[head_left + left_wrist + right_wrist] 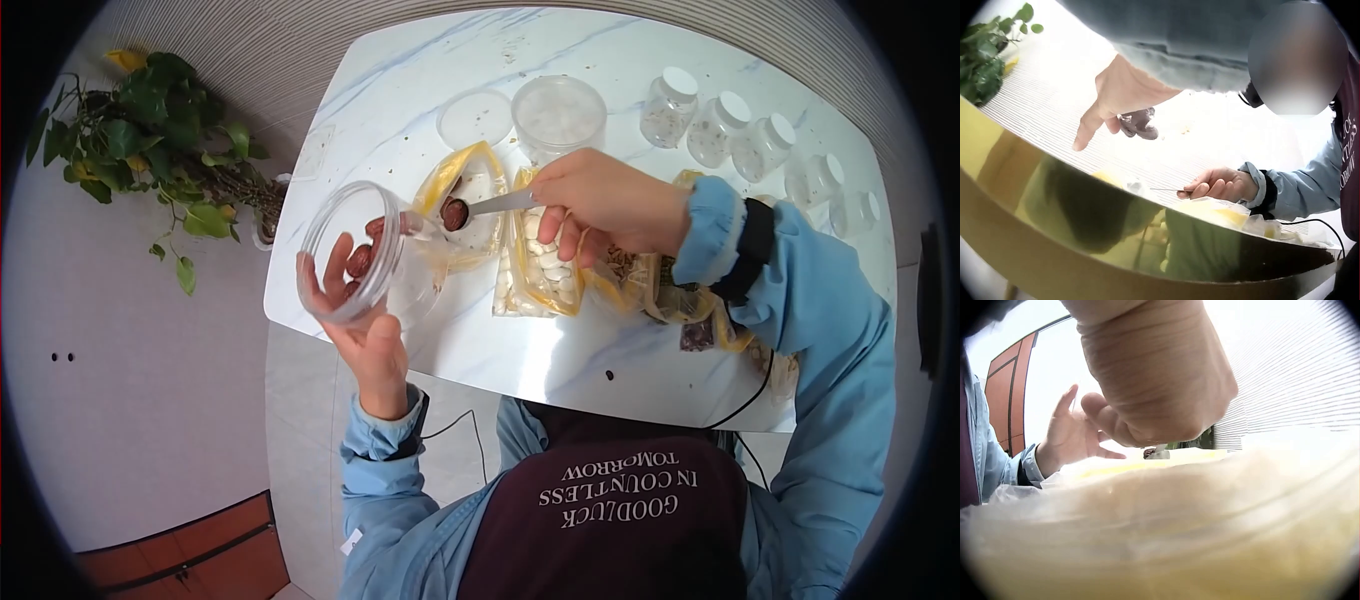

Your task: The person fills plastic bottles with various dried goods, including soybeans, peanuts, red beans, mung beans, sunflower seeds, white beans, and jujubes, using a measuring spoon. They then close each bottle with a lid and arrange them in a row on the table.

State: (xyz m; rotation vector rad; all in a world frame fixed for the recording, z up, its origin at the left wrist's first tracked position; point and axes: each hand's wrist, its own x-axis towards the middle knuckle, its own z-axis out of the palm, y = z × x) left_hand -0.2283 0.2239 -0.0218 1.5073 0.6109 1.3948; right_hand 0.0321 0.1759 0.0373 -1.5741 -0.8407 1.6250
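Observation:
My left hand (375,365) holds a clear plastic jar (415,270) tilted, its mouth toward the left, with several red dates (360,262) inside. In my right hand (610,205) is a metal spoon (505,202), gripped by the handle; a date (455,214) sits at its bowl, over the opened yellow-edged bag (480,235). The left wrist view shows the left hand (1125,94) with dates beside its fingers and the right hand (1225,184) on the spoon's thin handle (1169,189). The right wrist view shows the right hand (1154,375) close up.
A bag of white pieces (545,270) lies right of the date bag, with more bags beyond. Behind are a round tub (560,115), a clear lid (475,118) and several small lidded jars (668,108). A dark bit (609,375) lies near the front edge; a plant (150,130) stands left.

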